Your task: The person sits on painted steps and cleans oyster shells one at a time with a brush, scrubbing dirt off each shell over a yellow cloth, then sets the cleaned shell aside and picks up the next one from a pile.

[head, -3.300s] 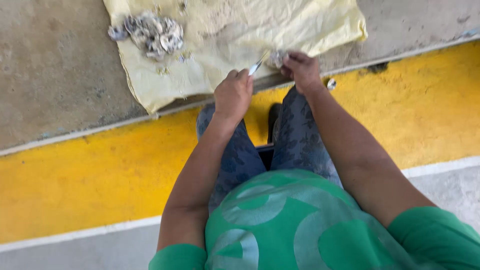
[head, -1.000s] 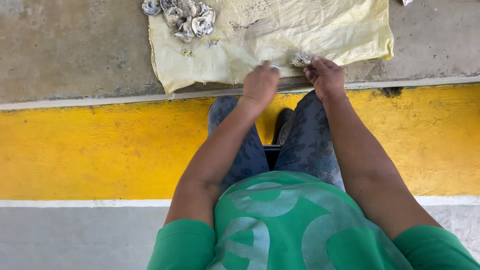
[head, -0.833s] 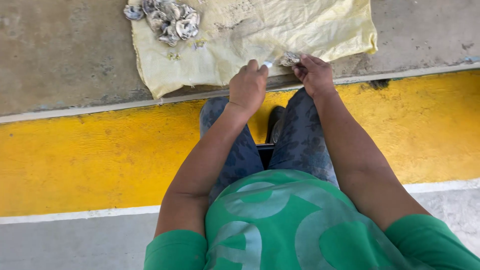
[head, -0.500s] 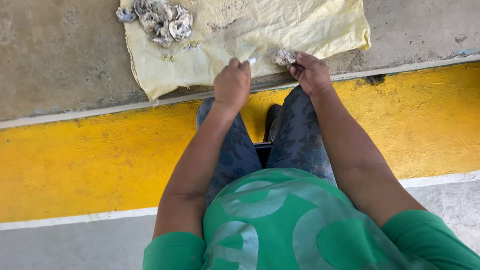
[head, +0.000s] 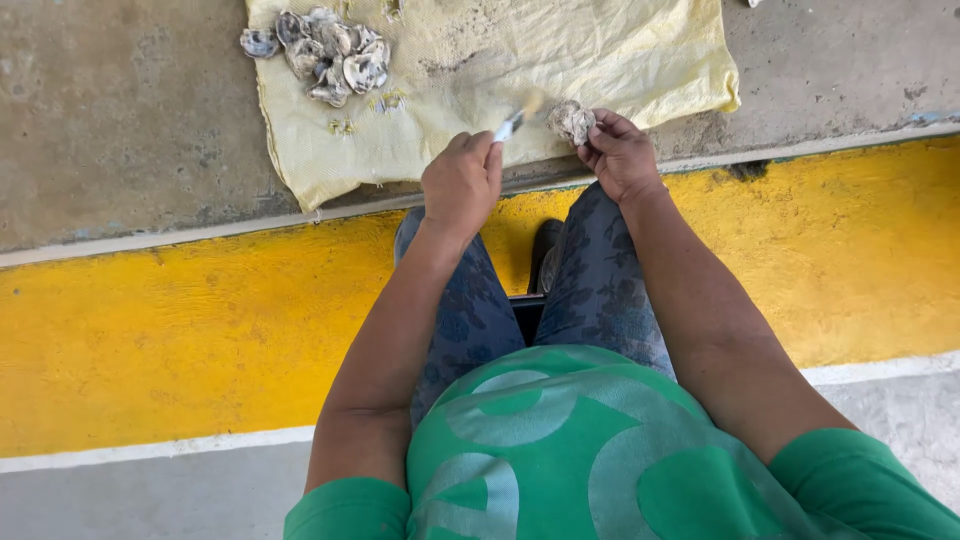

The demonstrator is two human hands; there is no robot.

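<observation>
Seen from above, a seated person's right hand (head: 622, 155) was closed around a rough grey oyster shell (head: 570, 120), holding it just above the near edge of a yellow woven sack (head: 620, 55) spread on the concrete floor (head: 120, 110). The left hand (head: 462, 182) was clenched around the handle of a small knife (head: 515, 122), whose long axis slanted up and to the right, its blurred tip pointing at the shell from just beside it on the left. 1 pile of oyster shells (head: 325, 50) lay well apart at the sack's far left corner, nearer the left hand.
</observation>
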